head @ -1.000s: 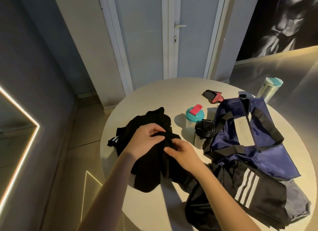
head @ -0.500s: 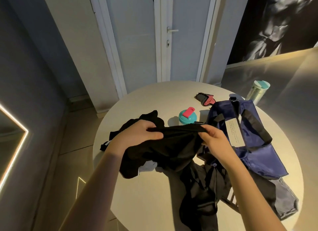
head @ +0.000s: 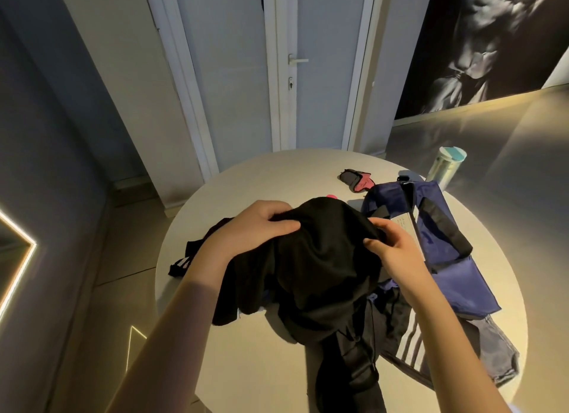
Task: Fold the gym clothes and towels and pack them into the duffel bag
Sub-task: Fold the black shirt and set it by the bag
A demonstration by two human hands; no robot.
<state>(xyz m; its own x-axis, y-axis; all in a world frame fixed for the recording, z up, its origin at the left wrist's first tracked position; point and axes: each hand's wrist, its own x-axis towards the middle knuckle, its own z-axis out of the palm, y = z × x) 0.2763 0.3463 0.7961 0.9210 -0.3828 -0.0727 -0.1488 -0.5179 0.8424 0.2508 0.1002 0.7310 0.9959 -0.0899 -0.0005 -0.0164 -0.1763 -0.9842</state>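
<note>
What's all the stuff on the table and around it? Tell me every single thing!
table: one, cream, round, under everything
duffel bag: one, navy blue, right side of table
held garment: one, black, up above table centre
left striped garment: one, black with white stripes, table's left edge
near striped garment: one, black with white stripes, near right
grey garment: one, grey, near right table edge
bottle: one, pale with teal lid, behind the bag
small item: one, pink and black, far side of table
door: one, white, behind table
left hand: grips held garment
right hand: grips held garment
</note>
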